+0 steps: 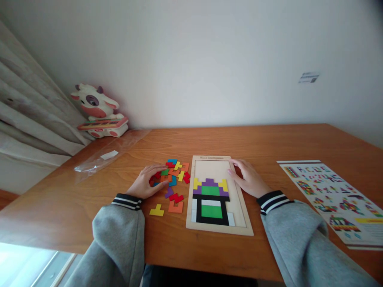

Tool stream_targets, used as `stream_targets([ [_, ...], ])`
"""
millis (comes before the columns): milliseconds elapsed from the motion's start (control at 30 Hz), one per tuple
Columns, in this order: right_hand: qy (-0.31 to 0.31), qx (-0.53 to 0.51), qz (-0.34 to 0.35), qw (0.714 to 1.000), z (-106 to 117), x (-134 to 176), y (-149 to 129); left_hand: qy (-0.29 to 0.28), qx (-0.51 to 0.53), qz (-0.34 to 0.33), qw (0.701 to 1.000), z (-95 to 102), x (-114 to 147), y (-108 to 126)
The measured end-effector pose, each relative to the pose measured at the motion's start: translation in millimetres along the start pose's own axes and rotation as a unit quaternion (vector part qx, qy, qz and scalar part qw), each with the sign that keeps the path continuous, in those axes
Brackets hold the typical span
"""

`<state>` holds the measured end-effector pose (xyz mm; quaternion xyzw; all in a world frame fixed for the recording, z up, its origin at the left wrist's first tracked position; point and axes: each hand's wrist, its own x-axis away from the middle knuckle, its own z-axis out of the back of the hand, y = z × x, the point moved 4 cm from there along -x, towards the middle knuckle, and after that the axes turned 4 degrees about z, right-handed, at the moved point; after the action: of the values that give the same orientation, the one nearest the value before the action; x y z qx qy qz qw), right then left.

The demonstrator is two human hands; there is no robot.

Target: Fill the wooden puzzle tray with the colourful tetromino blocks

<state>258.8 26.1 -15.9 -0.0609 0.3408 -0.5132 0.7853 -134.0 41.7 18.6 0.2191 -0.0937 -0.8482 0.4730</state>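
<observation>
My left hand [148, 181] rests at the left side of a pile of coloured wooden puzzle pieces [174, 173], thumb and fingers apart around its edge; some pieces there are partly hidden by the fingers. Nearer me lie a yellow T-shaped piece [157, 210], an orange U-shaped piece [175, 207] and a red zigzag piece [176, 197]. To the right is a wooden puzzle tray [250, 230], its lower part filled with black, green, purple, yellow and white pieces. My right hand [247, 177] lies on the tray's right rim with the fingers stretched, holding nothing.
A printed pattern sheet [338, 199] lies on the wooden table [209, 255] at the right. A clear plastic bag [112, 153] is at the back left, near a cow-shaped toy keyboard [101, 113]. A curtain [32, 95] hangs at the left, and a wall stands behind.
</observation>
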Motion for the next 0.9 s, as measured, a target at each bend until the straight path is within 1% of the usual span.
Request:
stream_targets([
  [133,0.000,0.008,0.002,1.000,0,0,-1,-0.024,-0.008,-0.006,1.000,-1.1,1,1],
  [300,0.000,0.019,0.006,1.000,1,-1,-3,-0.014,-0.006,0.005,1.000,-0.8,1,1],
  [433,-0.002,0.020,0.006,1.000,1,-1,-3,-0.017,-0.004,0.011,1.000,-2.2,0,0],
  [600,0.004,0.015,0.014,1.000,4,-2,-5,-0.011,0.001,-0.001,1.000,-2.6,0,0],
  [733,0.007,0.015,0.047,0.999,10,-4,-20,-0.006,0.008,-0.009,1.000,-1.1,0,3],
  [800,-0.016,0.019,0.081,0.996,10,-6,-35,-0.002,0.010,-0.004,1.000,-0.1,-1,4],
  [900,-0.068,0.029,0.131,0.989,4,-7,-57,-0.002,0.012,0.002,1.000,0.2,-1,5],
])
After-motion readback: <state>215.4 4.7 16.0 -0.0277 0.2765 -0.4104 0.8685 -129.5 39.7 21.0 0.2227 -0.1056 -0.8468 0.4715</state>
